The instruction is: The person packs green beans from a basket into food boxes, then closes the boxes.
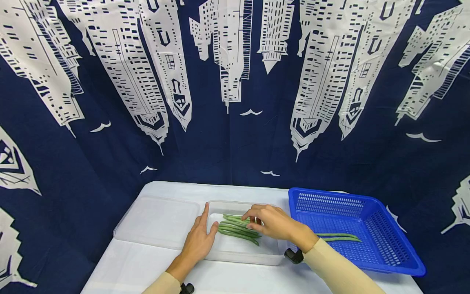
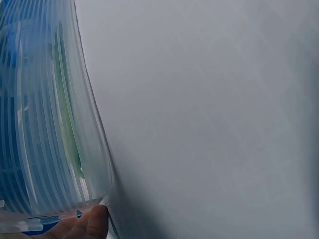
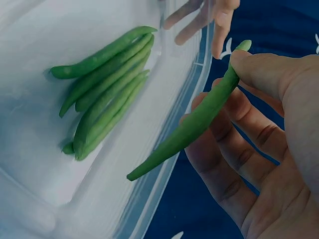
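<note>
Green beans (image 1: 238, 231) in a translucent box (image 1: 244, 257)
Right hand (image 1: 273, 222) pinches another bean (image 3: 199, 119); left hand (image 1: 198, 239), thumb spread, at the box's left edge.

The kind of room is not clear: a white counter (image 1: 136, 261) stands before navy cloth (image 1: 227, 151) printed with buildings.

Navy skyline cloth (image 1: 220, 151) behind a white tabletop (image 1: 121, 269)
White towers (image 1: 229, 49) with dark windows hang upside down across the cloth, their tips pointing down; small white bird shapes (image 1: 251, 112) are scattered near the tips.
</note>
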A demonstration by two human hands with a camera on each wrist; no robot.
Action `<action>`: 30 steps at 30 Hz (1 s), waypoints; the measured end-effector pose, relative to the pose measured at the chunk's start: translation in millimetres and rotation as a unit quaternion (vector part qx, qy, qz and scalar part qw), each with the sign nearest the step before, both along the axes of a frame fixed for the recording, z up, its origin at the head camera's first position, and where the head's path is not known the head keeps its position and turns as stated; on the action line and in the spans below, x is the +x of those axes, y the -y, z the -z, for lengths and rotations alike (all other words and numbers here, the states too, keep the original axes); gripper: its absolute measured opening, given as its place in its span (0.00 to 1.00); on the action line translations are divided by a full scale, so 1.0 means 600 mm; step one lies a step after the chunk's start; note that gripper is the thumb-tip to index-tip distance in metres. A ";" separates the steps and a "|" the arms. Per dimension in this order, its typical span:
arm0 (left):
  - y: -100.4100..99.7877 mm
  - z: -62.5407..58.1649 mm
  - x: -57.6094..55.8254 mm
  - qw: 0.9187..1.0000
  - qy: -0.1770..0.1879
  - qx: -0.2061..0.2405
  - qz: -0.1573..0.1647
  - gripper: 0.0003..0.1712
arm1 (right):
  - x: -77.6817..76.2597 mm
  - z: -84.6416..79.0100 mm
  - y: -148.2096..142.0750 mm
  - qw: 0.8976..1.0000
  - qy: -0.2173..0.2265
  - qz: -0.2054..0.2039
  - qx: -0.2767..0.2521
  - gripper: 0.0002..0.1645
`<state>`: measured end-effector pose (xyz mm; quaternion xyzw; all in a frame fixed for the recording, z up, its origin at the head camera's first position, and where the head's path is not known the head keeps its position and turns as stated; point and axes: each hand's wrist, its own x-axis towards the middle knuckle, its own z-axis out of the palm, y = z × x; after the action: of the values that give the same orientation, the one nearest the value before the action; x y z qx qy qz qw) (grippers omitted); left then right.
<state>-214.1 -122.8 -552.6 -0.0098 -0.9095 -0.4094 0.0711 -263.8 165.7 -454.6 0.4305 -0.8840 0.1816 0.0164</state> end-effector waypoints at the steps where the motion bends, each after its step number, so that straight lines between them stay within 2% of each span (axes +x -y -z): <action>1: 0.000 0.000 0.000 1.000 -0.002 0.000 0.000 0.44 | -0.001 0.002 0.003 1.000 -0.001 -0.002 0.002 0.13; 9: 0.001 0.002 0.003 1.000 -0.004 0.001 0.003 0.42 | -0.011 0.016 0.024 1.000 -0.012 -0.005 0.024 0.13; 26: 0.002 -0.001 0.002 1.000 -0.011 -0.007 0.001 0.42 | -0.020 0.024 0.055 0.999 0.018 -0.012 0.033 0.11; 30: 0.001 -0.001 0.002 1.000 -0.008 -0.007 0.001 0.42 | -0.020 0.028 0.058 0.999 0.023 -0.012 0.027 0.13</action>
<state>-212.9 -123.4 -551.9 -0.0144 -0.9120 -0.4027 0.0774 -275.9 131.0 -471.1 0.4375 -0.8833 0.1679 -0.0176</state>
